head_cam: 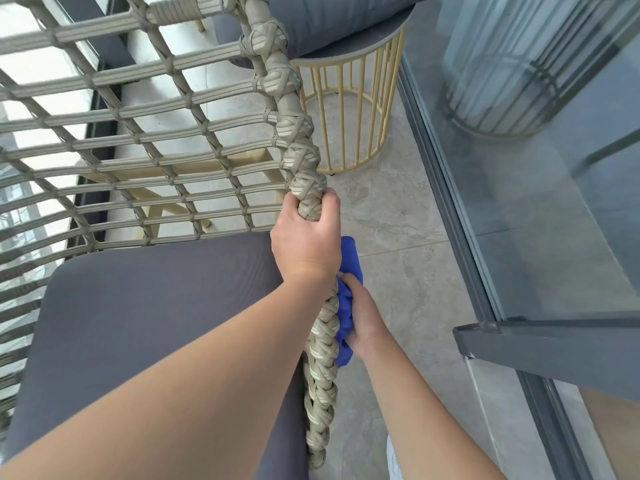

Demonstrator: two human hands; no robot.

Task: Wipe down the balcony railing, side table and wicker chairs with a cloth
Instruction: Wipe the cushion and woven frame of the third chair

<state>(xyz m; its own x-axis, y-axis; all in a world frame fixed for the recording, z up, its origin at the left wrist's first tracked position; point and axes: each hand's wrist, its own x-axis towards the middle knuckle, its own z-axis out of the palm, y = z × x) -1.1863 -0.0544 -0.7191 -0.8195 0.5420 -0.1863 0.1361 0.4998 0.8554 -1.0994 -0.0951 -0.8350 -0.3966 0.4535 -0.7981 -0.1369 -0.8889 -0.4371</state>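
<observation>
A beige wicker chair (145, 133) with a lattice back fills the left, and its braided right arm rail (322, 368) runs down the middle. My left hand (306, 237) grips that rail from above. Just below it, my right hand (363, 317) holds a bunched blue cloth (346, 306) against the rail's outer side. The grey seat cushion (149, 306) lies under my left forearm. A round side table (349, 109) with gold bars and a dark top stands behind the chair.
A grey cushion (332, 15) lies on the side table top. Glass panels in a dark grey frame (519, 237) run along the right, with a horizontal frame bar (554, 344) close to my right arm. Grey tile floor (398, 220) lies between the chair and the glass.
</observation>
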